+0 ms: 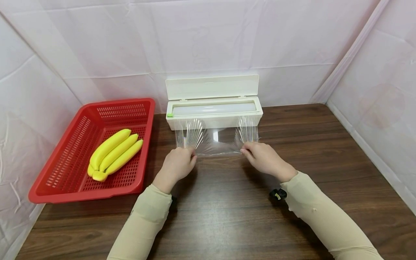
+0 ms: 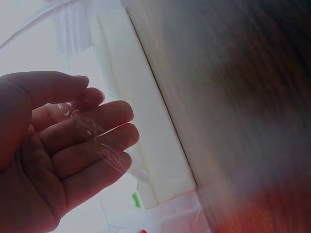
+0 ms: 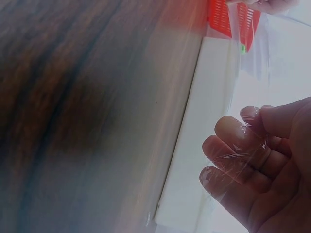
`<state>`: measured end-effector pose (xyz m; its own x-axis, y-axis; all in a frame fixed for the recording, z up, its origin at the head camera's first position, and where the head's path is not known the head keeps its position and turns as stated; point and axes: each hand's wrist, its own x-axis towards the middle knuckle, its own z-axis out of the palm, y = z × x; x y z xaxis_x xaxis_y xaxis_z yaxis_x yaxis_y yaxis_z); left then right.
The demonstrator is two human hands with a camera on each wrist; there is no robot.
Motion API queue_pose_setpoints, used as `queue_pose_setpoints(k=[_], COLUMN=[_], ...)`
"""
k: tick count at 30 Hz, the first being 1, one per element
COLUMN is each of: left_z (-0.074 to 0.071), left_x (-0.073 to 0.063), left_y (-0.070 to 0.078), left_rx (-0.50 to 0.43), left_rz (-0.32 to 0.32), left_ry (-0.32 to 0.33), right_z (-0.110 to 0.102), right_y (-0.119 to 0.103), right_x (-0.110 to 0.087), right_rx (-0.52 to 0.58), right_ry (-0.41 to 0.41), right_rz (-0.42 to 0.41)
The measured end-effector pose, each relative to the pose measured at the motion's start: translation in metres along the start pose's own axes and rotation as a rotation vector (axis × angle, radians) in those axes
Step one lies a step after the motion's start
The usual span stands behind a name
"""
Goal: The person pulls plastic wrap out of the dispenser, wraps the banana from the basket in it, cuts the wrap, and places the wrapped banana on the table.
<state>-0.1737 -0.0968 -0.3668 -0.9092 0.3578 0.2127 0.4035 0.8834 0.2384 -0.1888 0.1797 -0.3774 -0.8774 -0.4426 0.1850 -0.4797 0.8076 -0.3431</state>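
Note:
A sheet of clear plastic wrap (image 1: 219, 142) stretches toward me from a white dispenser box (image 1: 212, 121), whose lid (image 1: 212, 87) stands raised at the back. Inside the box lies the wrap roll (image 1: 214, 109), with a small green slider at its left end. My left hand (image 1: 178, 162) pinches the sheet's near left corner, and my right hand (image 1: 263, 157) pinches the near right corner. Creases fan out from both grips. In the wrist views, film lies across the curled fingers of the left hand (image 2: 73, 145) and the right hand (image 3: 257, 165).
A red basket (image 1: 147, 144) stands on the left of the dark wooden table (image 1: 221, 216), holding a bunch of yellow bananas (image 1: 113, 153). White cloth walls (image 1: 201, 39) enclose the table at the back and sides. Black straps show beneath both wrists.

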Motion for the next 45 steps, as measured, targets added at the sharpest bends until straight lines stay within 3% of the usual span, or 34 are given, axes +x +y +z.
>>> queue_pose_setpoints(k=[45], left_z=[-0.002], left_x=[-0.012], left_y=[0.003], left_rx=[-0.015], left_rz=[0.003], left_ry=[-0.026], right_z=[0.009], right_y=[0.0], right_x=[-0.013], right_rx=[0.056], right_ry=[0.023], right_rz=[0.033])
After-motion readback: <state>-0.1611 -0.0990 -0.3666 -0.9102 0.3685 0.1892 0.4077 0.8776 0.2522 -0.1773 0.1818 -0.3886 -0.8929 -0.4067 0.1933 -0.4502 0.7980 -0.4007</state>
